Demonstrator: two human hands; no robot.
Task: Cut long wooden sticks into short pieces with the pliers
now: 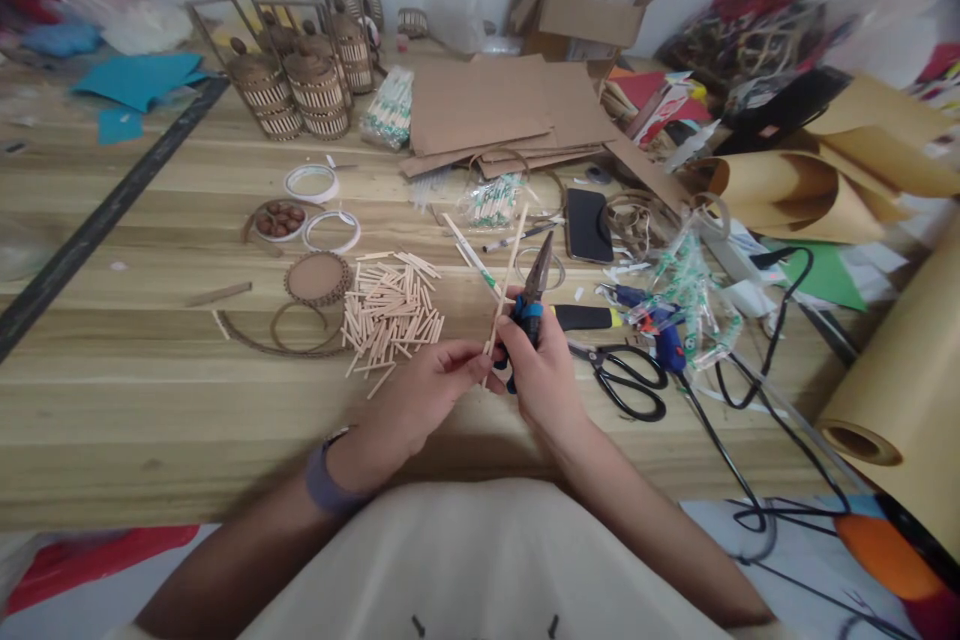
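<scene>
My left hand pinches the lower end of thin pale wooden sticks that slant upward and away from me. Wrapped round dark pliers with blue and black handles is my right hand, its thumb and fingers close to the sticks. The pliers' jaws point up and away. Just beyond my left hand lies a heap of short cut sticks. A paper chopstick wrapper rests behind the sticks. Beside the heap sits a round cardboard piece with a braided rim.
Black-handled scissors, a glue gun with its cable and a phone lie to the right. Tape rolls and a dish of brown beads are at left. Slatted lanterns and cardboard sheets stand behind.
</scene>
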